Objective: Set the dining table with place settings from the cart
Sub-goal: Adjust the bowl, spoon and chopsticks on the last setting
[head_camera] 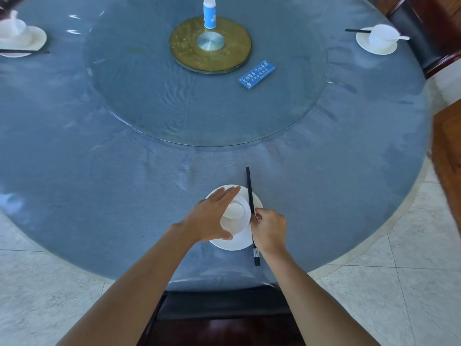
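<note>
Bowl (237,213), white, is held by the left grip (207,218), with the fingers laid nearly straight along its far rim and the thumb hooked round its near side. It is seated on the white plate (232,243) beneath that grip. Black chopsticks (249,186) are pinched by the curled fingers of the right grip (270,228). They lie across the plate's rim between the two grips and reach beyond them over the blue bench (99,171).

Blue placard (257,74) on glass turntable (149,96): white Chinese chars, 2 lines, approx. "文明餐桌 节俭养德" / "不剩饭 不剩菜", small, so reading unsure. Blue-white canister (209,13) label: illegible.
</note>
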The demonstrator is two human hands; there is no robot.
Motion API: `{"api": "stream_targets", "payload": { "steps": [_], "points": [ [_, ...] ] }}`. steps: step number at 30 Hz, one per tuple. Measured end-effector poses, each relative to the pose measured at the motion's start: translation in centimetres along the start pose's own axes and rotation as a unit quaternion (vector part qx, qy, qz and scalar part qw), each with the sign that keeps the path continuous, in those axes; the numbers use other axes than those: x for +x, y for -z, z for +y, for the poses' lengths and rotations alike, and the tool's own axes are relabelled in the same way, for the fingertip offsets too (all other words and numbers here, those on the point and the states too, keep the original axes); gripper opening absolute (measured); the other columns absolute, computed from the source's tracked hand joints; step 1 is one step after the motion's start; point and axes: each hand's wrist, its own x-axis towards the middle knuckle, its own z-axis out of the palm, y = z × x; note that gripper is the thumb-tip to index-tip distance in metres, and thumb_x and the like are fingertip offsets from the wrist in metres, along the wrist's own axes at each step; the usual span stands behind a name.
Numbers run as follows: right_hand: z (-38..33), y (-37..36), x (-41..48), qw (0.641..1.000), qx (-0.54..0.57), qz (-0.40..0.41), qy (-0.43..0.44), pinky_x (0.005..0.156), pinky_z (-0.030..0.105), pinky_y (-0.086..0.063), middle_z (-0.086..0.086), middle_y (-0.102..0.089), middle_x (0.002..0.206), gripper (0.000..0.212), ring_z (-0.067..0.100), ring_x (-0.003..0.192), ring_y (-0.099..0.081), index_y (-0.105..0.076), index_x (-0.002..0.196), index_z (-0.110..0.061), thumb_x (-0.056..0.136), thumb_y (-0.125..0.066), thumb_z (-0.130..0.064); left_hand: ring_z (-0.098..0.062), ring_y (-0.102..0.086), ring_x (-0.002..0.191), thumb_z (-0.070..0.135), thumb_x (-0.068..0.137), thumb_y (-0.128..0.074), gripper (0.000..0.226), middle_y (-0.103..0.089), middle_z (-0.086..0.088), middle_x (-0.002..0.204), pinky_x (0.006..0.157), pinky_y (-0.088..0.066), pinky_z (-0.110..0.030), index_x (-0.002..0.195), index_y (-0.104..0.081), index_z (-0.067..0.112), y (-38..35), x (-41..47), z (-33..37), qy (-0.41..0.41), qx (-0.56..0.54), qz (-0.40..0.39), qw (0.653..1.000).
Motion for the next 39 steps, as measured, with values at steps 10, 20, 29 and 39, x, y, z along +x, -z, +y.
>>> {"api": "stream_targets", "payload": {
  "steps": [10, 20, 29, 39],
  "points": [
    [1.7, 0.9, 0.0, 0.996, 0.045, 0.060, 0.052, 0.051, 0.032, -0.025, -0.001, -0.019, 0.042, 0.067, 0.017, 0.043, -0.022, -0.019, 0.053, -0.026, 0.094, -0.070, -0.011, -0.015, -0.013, 0.159, 0.037, 0.069, -0.091, 0.127, -0.019, 0.011, 0.171, 0.121, -0.033, -0.045, 0.163, -0.005, 0.031, -0.2, 0.0, 0.1, 0.001, 0.000, -0.010, 1.000],
    [2.2, 0.9, 0.4, 0.996, 0.044, 0.057, 0.060, 0.051, 0.026, -0.034, -0.009, -0.033, 0.042, 0.061, 0.011, 0.042, -0.037, -0.027, 0.052, -0.026, 0.094, -0.071, -0.015, -0.014, -0.009, 0.160, 0.036, 0.071, -0.090, 0.126, -0.013, 0.014, 0.172, 0.121, -0.035, -0.047, 0.163, -0.005, 0.032, -0.3, -0.2, 0.1, 0.001, -0.010, -0.018, 1.000],
    [3.0, 1.0, 1.1, 0.996, 0.065, 0.066, 0.004, 0.059, 0.030, -0.041, -0.005, -0.063, 0.060, 0.042, 0.013, 0.056, -0.059, -0.046, 0.062, -0.024, 0.099, -0.066, -0.018, -0.017, -0.033, 0.152, 0.041, 0.096, -0.069, 0.071, -0.040, 0.002, 0.164, 0.122, -0.028, -0.033, 0.157, -0.039, 0.022, 0.0, -2.1, -1.0, 0.091, -0.149, 0.225, 0.959],
    [4.3, 0.4, 2.0, 0.997, 0.066, -0.027, -0.034, 0.076, 0.036, -0.056, 0.014, -0.072, 0.066, 0.032, 0.036, 0.073, -0.072, -0.070, 0.073, -0.002, 0.096, -0.065, -0.023, -0.015, -0.072, 0.092, 0.032, 0.090, -0.073, 0.007, -0.078, 0.013, 0.088, 0.073, -0.045, -0.024, 0.086, -0.078, 0.030, -3.8, -5.2, -4.0, 0.343, -0.282, 0.220, 0.869]
  ]
}}
